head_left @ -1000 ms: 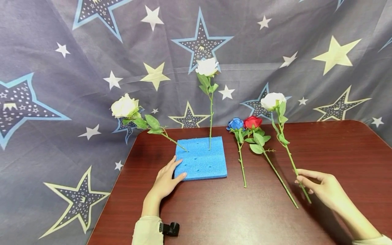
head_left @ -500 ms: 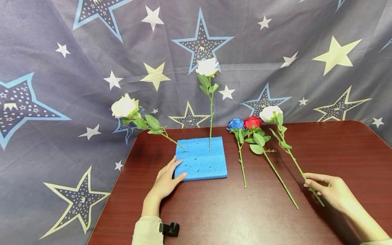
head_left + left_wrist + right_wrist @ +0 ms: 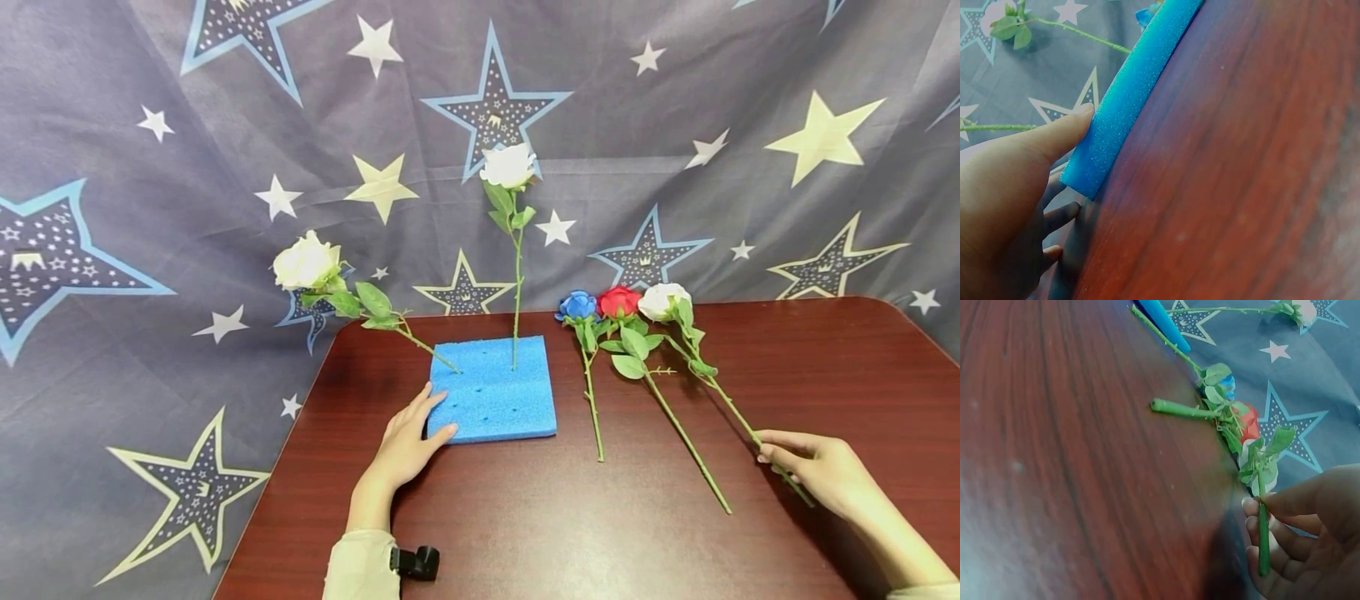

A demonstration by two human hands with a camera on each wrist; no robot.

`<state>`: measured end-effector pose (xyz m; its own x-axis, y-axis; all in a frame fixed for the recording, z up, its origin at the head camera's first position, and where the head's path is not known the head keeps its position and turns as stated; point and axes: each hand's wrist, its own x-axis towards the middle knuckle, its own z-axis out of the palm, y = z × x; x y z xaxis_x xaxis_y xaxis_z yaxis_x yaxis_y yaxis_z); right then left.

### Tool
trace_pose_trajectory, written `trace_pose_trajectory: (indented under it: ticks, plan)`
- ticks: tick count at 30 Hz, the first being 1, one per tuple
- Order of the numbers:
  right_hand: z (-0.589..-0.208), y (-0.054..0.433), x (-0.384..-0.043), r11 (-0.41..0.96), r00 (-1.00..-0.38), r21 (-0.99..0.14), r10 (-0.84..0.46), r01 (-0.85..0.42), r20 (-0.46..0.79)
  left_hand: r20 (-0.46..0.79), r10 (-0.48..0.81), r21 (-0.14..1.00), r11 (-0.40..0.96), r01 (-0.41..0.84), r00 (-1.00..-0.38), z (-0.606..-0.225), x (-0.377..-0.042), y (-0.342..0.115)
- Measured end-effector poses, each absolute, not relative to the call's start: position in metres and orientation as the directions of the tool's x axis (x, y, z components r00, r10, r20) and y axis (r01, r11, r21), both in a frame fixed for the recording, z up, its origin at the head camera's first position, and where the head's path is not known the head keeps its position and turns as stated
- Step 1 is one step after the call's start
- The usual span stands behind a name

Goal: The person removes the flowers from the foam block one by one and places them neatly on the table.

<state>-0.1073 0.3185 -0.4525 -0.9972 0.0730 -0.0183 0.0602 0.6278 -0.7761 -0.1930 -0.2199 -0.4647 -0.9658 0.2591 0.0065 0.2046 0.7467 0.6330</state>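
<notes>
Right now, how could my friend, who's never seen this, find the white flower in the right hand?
Start at the dark red table and find the blue foam on it. To the foam's right come a blue flower, a red flower and, farthest right, the white flower. Unlike the two white flowers stuck in the foam, its stem is gripped by the right hand.

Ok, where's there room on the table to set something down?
Bare table lies in front of the blue foam and red rose, and right of the held white rose. Those blooms and the blue rose crowd the far edge.
</notes>
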Motion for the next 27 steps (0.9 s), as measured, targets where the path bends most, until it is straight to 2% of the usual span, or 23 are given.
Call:
trace_pose_trajectory:
  ticks: [9, 19, 27]
  plan:
    - [-0.455, 0.3279, -0.1107, 0.623, -0.995, -0.776, 0.083, 0.098, -0.059, 0.012, 0.258, 0.625, 0.752, 0.209, -0.966, -0.4664, -0.1934, -0.22]
    - [-0.4573, 0.3283, -0.1158, 0.781, -1.0, -0.625, 0.01, -0.008, 0.026, 0.001, 0.265, 0.627, 0.751, 0.207, -0.964, -0.4652, -0.1936, -0.2209]
    - [-0.4558, 0.3286, -0.1164, 0.783, -1.0, -0.622, 0.021, 0.016, 0.001, 0.001, 0.263, 0.629, 0.75, 0.205, -0.965, -0.4653, -0.1931, -0.2206]
